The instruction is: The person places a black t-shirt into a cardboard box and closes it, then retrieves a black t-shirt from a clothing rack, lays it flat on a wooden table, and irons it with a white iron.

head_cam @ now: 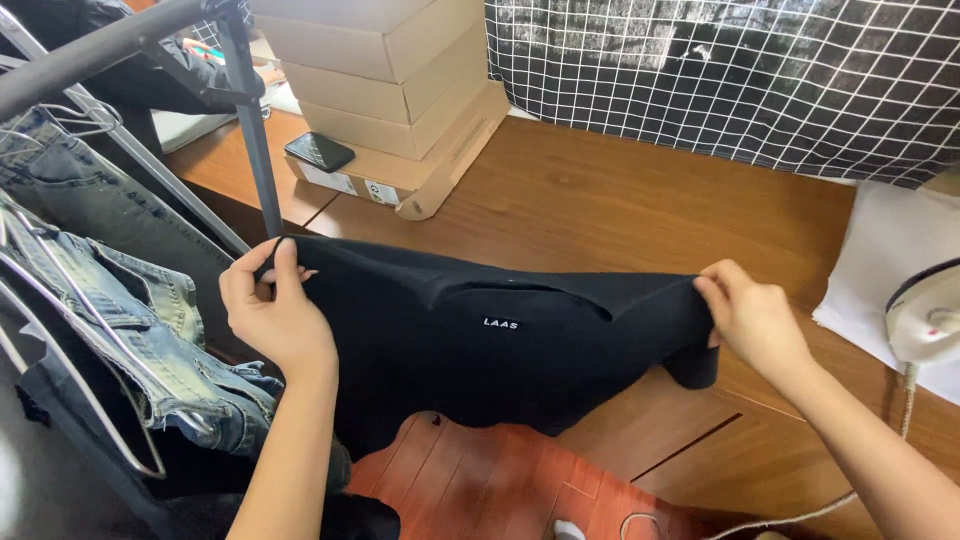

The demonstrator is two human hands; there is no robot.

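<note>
Fingers of the left hand (272, 312) and right hand (752, 316) are clamped on opposite edges of a black knit garment (480, 350), stretched taut above the brown wooden desk (600, 210); it is spread but not yet laid down, beside hanging blue jeans (150, 330).

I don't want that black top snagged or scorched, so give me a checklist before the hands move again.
1. Left hand pinches one end of the black garment: ok.
2. Right hand pinches the other end: ok.
3. Garment stretched flat between both hands: ok.
4. Wooden table bare beyond the garment: ok.
5. Iron clear of the fabric: ok; whether it is hot: cannot tell.
6. Jeans on hangers close beside the left hand: not ok.
</note>
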